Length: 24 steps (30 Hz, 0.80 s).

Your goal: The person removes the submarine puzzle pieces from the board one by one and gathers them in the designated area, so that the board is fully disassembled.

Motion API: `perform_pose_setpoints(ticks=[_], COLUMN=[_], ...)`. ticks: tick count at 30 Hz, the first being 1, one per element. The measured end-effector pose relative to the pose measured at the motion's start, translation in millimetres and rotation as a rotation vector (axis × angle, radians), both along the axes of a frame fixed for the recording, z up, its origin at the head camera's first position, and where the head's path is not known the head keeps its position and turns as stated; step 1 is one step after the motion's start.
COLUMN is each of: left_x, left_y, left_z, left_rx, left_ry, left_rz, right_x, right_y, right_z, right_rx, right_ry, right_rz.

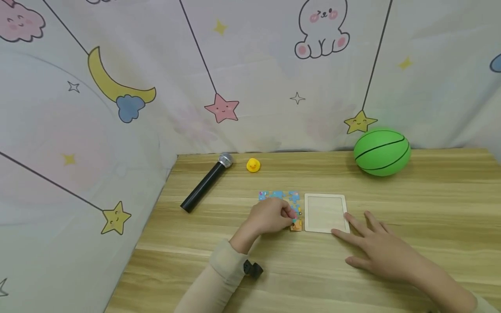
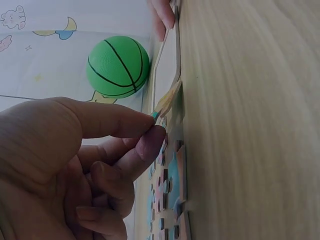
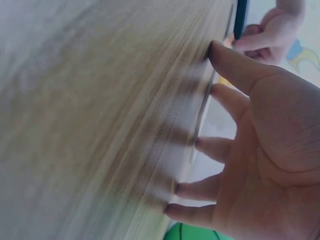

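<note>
My left hand (image 1: 270,216) pinches a small jigsaw puzzle piece (image 2: 157,115) between thumb and fingertip, and a teal edge of it shows. Beneath and around that hand lie several loose blue puzzle pieces (image 1: 278,194), some partly hidden by the fingers. An orange puzzle piece (image 1: 296,225) lies just below the fingertips, beside the left side of a square puzzle frame (image 1: 306,213). My right hand (image 1: 377,250) spreads its fingers at the frame's lower right corner, the fingertips resting right at its rim. In the right wrist view its fingers (image 3: 215,149) reach down to the tabletop.
A black microphone (image 1: 203,187) with a silver head lies at the back left of the wooden table (image 1: 430,208). Beside it sits a yellow rubber duck (image 1: 253,165). The green ball (image 1: 382,152) is at the back right, against a cartoon-printed cloth (image 1: 266,78).
</note>
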State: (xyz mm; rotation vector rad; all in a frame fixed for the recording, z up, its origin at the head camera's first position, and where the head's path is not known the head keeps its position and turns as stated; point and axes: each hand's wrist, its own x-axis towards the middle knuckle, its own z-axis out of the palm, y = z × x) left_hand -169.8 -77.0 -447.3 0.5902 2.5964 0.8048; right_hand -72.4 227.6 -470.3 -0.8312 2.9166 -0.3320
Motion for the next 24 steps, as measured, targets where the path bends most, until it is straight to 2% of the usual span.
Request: perform_pose_setpoints(ticks=[7,14,20,24], left_x=[1.9,3.4,4.9,5.7], left_y=[2.7,1.3,-2.1,-3.2], left_z=[-1.9,-1.6,0.9,4.8], left_rx=[-0.037,-0.036,-0.004,0.035], left_ry=[0.018,0.053,0.136,0.217], left_rz=[0.02,0.019,-0.015,-0.049], right_x=[-1.2,-0.3,-0.2,-2.7], right_y=[-0.3,-2.3,-1.7,0.3], right_z=[-0.2,0.8,0.1,-0.6], right_rx=[-0.004,-0.007,-0.02,-0.052], right_ry=[0.002,0.001,0.01,0.057], right_rz=[0.005,0.004,0.007,0.005])
